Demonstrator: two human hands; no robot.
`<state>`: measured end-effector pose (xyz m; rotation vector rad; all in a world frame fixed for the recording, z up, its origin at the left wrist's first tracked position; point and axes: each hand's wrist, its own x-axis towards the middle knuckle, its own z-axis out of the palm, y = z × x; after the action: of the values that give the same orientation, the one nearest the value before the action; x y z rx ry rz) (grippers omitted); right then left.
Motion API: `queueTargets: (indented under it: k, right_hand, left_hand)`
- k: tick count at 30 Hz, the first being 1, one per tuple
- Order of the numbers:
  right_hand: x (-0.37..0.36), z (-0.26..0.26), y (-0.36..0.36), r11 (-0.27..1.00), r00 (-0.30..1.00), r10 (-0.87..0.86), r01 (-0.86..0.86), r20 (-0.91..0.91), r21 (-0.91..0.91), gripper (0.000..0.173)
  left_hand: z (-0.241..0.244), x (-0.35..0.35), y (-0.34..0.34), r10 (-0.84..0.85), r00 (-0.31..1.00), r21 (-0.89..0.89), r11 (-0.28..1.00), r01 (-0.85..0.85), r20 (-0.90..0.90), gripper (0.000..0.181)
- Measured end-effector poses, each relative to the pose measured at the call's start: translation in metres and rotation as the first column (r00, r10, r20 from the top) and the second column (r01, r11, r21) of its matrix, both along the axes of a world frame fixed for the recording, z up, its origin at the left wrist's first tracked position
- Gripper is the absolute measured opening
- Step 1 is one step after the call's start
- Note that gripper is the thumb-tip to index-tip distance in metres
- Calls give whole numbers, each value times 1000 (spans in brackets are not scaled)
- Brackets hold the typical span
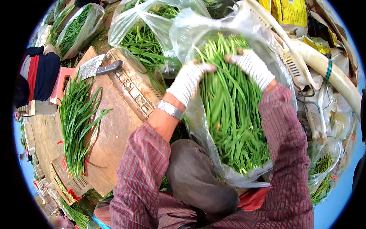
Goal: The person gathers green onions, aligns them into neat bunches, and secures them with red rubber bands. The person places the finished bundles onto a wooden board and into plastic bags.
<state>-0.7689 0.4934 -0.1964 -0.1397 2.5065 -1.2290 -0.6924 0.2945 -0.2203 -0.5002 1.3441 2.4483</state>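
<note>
Before me, a clear plastic bag [200,134] lies open around a large pile of long, flat green chives [231,114]. Their pale stalk ends point away from me. My left hand [190,78], in a white striped glove with bare fingertips, grips the left side of the pile near the stalk ends, thumb across the leaves. From the right, my right hand [251,65], gloved alike, grips the same pile. Some fingers of both hands are hidden among the leaves. A metal-banded watch [169,109] is on my left wrist.
At left, a wooden board [110,117] bears a chive bundle [77,126] with red ties and a cleaver [94,67]. A plastic crate [137,80] adjoins it. Another bag of greens [143,43] stands beyond. A curved pale pole [328,63] is at right. Another person's clothing [40,74] shows far left.
</note>
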Motion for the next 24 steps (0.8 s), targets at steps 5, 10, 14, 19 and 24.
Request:
queueTargets:
  k: [5, 10, 14, 19, 24]
  right_hand:
    - [17, 18, 8, 813, 967, 41, 113, 250, -571, 80]
    - [38, 51, 5, 823, 992, 75, -3, 104, -568, 83]
    - [42, 61, 4, 809, 975, 192, -90, 117, -581, 49]
    - [30, 32, 41, 770, 995, -62, 95, 75, -632, 48]
    - [43, 36, 22, 762, 999, -30, 35, 18, -646, 53]
  left_hand:
    - [28, 8, 2, -74, 989, -165, 985, 52, -125, 56]
    - [43, 10, 12, -71, 935, -167, 986, 13, -347, 62]
    - [34, 10, 8, -80, 924, -118, 992, 39, -373, 62]
    - [5, 17, -25, -91, 893, -130, 991, 37, -440, 25]
    - [14, 33, -31, -129, 937, -15, 991, 131, -326, 35]
